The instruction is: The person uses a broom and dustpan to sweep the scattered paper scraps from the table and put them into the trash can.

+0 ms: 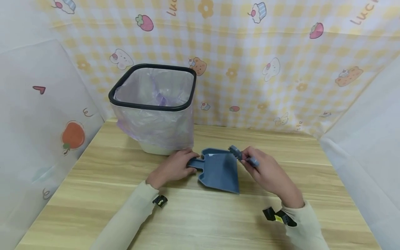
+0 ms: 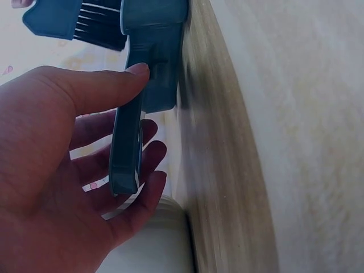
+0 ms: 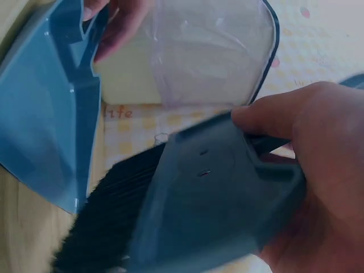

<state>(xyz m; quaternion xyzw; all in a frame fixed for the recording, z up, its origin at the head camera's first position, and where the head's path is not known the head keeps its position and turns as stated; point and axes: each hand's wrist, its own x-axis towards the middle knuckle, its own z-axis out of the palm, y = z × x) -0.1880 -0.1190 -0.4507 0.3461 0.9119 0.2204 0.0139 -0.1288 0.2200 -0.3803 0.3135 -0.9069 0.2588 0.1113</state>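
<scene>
A blue dustpan (image 1: 220, 170) lies on the wooden table, its handle pointing left. My left hand (image 1: 176, 165) holds that handle; in the left wrist view the thumb presses one side of the handle (image 2: 126, 148) and the fingers curl behind it. In my right hand (image 1: 264, 170) is a small blue hand brush (image 1: 235, 152) with dark bristles (image 3: 114, 210), raised just over the dustpan's right edge. The right wrist view has the thumb on the brush's body (image 3: 210, 182), with the bristles apart from the pan.
Behind my left hand stands a white bin (image 1: 153, 147) with a black rim (image 1: 150, 107) and a thin purplish liner (image 1: 162, 126). A yellow checked cloth (image 1: 250, 93) hangs along the back, and white cloth (image 1: 40, 139) covers the sides.
</scene>
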